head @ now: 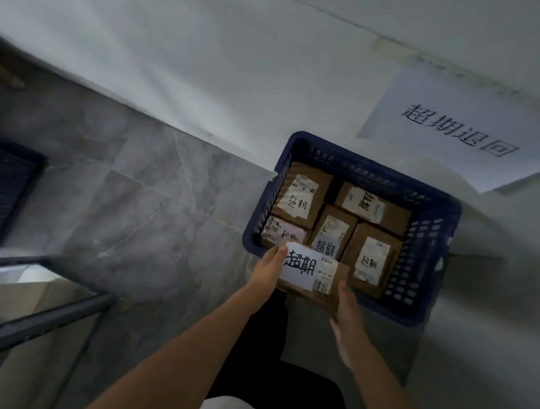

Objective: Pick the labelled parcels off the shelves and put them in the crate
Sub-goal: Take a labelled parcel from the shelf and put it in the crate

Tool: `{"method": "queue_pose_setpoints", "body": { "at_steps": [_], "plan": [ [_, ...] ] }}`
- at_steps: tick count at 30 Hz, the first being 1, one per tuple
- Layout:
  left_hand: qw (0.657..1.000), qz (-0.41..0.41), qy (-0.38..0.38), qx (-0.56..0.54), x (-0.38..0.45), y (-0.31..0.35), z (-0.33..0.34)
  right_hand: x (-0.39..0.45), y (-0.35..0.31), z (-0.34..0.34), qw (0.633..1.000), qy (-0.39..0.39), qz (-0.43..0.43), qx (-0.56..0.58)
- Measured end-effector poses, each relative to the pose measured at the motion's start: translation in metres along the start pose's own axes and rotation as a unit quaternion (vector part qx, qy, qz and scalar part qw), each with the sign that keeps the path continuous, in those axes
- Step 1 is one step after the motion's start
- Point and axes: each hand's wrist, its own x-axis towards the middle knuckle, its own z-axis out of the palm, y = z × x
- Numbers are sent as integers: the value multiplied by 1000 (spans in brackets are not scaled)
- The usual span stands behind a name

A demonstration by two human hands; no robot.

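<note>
Both hands, left (267, 271) and right (346, 305), clasp the parcel's (313, 274) short ends over the crate (429, 252) rim; stiff cardboard, seemingly light, edges suit holding.

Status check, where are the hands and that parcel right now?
Both hands, left and right, hold one labelled parcel at the near rim of the blue crate. Five parcels already fill its floor.
</note>
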Motion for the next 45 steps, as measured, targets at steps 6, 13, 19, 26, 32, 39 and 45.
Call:
{"method": "queue_pose_setpoints", "body": {
  "at_steps": [6, 13, 19, 26, 32, 39, 45],
  "plan": [
    [999, 5, -8, 32, 91, 49, 12, 82, -48, 20, 998, -9, 4, 55],
    [998, 33, 17, 46, 159, 95, 30, 146, -111, 44, 997, -37, -60, 32],
    [984, 71, 12, 162, 206, 118, 35, 202, -151, 56, 995, -38, -92, -5],
    [976, 107, 33, 186, 236, 136, 42, 233, -181, 60, 994, -51, -93, 36],
    [964, 139, 87, 211, 226, 132, 39, 230, -180, 69, 992, -78, -97, -6],
    [894, 261, 116, 345, 189, 116, 49, 229, -183, 70, 989, -65, -103, -89],
    [899, 265, 164, 308, 171, 95, 50, 221, -180, 66, 973, -26, -150, -174]
  ]
}}
